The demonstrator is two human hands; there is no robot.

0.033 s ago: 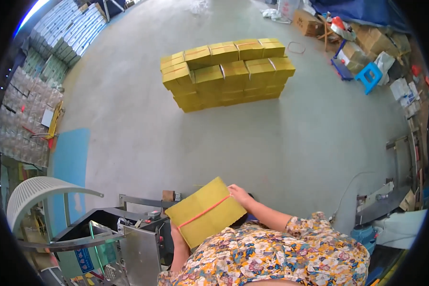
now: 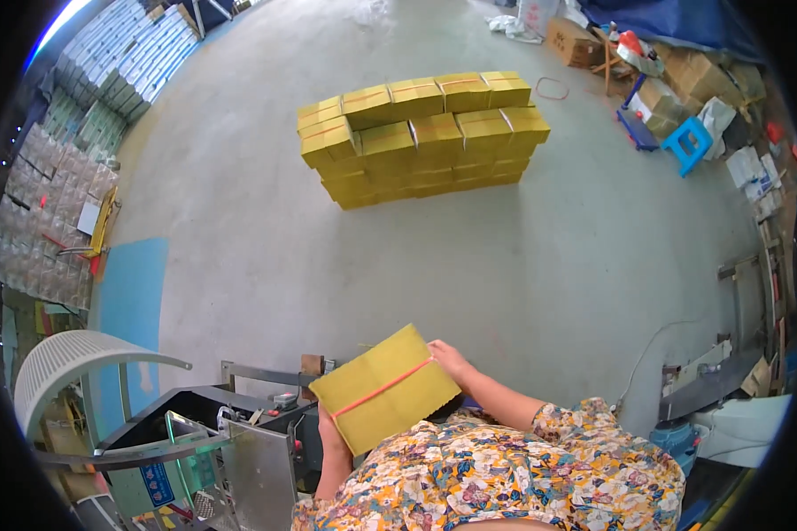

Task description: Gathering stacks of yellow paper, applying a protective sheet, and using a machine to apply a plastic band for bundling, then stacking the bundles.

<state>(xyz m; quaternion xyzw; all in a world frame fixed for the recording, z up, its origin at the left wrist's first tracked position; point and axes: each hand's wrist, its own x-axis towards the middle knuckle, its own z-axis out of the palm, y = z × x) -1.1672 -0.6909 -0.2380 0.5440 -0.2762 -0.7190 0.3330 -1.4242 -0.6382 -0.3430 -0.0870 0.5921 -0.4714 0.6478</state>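
I hold a strapped bundle of yellow paper (image 2: 385,379) in front of my body, tilted, with an orange band running across its face. My left hand (image 2: 332,435) grips its lower left edge; most of those fingers are behind the bundle. At the right edge, near the end of the band, my right hand (image 2: 450,360) is closed on it. Farther off on the floor stands a long stack of similar yellow bundles (image 2: 425,155), several layers high, with an uneven top row.
A metal machine (image 2: 261,469) stands close on my left, beside a pale slatted chair back (image 2: 80,358). Stacked packs (image 2: 44,221) line the far left. At the right are a blue stool (image 2: 687,146), cardboard boxes (image 2: 576,42) and a cable (image 2: 642,358) on the grey floor (image 2: 328,274).
The yellow bundle has shifted slightly up and to the right, both hands still on it. The stack on the floor stays as it was.
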